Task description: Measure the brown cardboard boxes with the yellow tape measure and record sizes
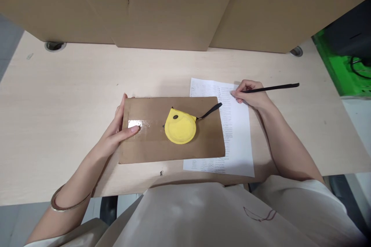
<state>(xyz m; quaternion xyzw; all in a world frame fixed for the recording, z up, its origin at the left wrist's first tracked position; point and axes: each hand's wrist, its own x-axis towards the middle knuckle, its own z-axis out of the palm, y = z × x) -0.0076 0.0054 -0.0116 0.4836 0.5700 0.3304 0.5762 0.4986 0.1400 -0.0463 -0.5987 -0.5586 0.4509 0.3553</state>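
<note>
My left hand (120,125) grips the left end of a brown cardboard box (147,142), its thumb lying on the top by a shiny strip of tape. On the box rests a flat yellow bird-shaped pouch (180,129) with a black eye and a black wrist strap (211,110) pointing right. Partly under the box is a white sheet of paper (239,139) with rows of small print or writing. At the paper's upper right, my right hand (251,92) pinches a thin black pen (278,87), its rear end pointing right. The pen's tip is hidden by the fingers.
Tall cardboard panels (162,7) stand along the back of the pale wooden table (58,123). Two round cable holes, a left one (55,46) and a right one (296,51), sit by the panels. A green surface (333,61) with a dark object and cable is at right.
</note>
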